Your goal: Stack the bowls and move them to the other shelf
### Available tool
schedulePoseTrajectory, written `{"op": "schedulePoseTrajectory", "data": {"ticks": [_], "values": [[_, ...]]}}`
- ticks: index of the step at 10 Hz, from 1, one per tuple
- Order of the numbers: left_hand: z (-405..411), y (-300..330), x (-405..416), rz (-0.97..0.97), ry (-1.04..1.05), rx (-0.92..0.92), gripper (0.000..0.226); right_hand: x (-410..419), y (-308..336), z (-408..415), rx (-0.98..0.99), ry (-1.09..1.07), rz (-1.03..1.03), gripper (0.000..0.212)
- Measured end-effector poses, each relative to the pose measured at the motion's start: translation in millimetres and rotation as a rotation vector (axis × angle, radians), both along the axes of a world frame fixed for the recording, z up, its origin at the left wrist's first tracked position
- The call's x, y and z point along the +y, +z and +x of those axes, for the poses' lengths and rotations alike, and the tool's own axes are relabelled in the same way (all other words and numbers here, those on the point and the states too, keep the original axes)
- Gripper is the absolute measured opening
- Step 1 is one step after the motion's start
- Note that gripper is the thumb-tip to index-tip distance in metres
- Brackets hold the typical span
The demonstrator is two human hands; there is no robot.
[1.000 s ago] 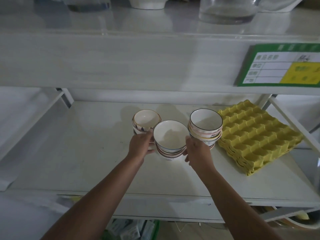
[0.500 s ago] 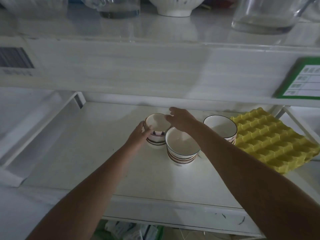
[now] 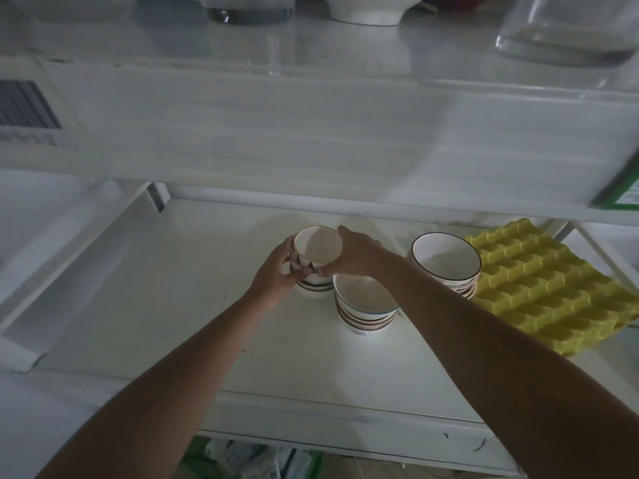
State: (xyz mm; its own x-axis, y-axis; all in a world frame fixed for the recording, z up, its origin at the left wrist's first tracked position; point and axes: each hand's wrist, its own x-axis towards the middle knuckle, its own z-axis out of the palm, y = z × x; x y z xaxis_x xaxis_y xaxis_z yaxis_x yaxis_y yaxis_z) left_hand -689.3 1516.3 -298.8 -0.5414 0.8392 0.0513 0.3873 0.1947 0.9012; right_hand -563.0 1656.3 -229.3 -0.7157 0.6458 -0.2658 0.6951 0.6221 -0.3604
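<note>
We see left hand [image 3: 276, 271] and right hand [image 3: 356, 252] both curled round small bowl stack [image 3: 316, 261] on lower shelf [image 3: 207, 305], two more stacks beside.

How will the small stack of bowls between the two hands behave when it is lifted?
The small bowl stack looks glazed, so it is probably stiff, smooth and somewhat slippery. It seems heavy for its size and breakable. The top bowl sits tilted, so it may shift unless the left hand and right hand keep it level.
</note>
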Motion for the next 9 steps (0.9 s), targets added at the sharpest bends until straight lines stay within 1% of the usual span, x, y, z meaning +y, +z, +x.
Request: {"op": "schedulePoseTrajectory", "data": {"ticks": [2, 3, 5, 6, 7, 8, 9], "values": [[-2, -5, 0, 0.019, 0.002, 0.011, 0.072, -4, 1, -1, 0.039, -0.009, 0.02, 0.08], [-2, -7, 0, 0.024, -0.003, 0.0, 0.066, -4, 2, -1, 0.052, -0.011, 0.014, 0.078], [-2, -7, 2, 0.028, 0.004, 0.004, 0.064, -5, 2, 1, 0.057, -0.02, -0.013, 0.078], [-2, -4, 1, 0.004, 0.017, 0.013, 0.07, -6, 4, 4, 0.08, -0.034, -0.013, 0.077], [-5, -7, 0, -0.019, 0.017, 0.031, 0.074, -2, 5, 9, 0.141, -0.065, -0.04, 0.066], [-7, -1, -3, -0.044, 0.033, 0.015, 0.079, 3, 10, 20, 0.216, -0.111, -0.06, 0.065], [-10, 4, -3, -0.053, 0.045, 0.043, 0.085, 8, 16, 36, 0.374, -0.234, -0.109, 0.075]]}}
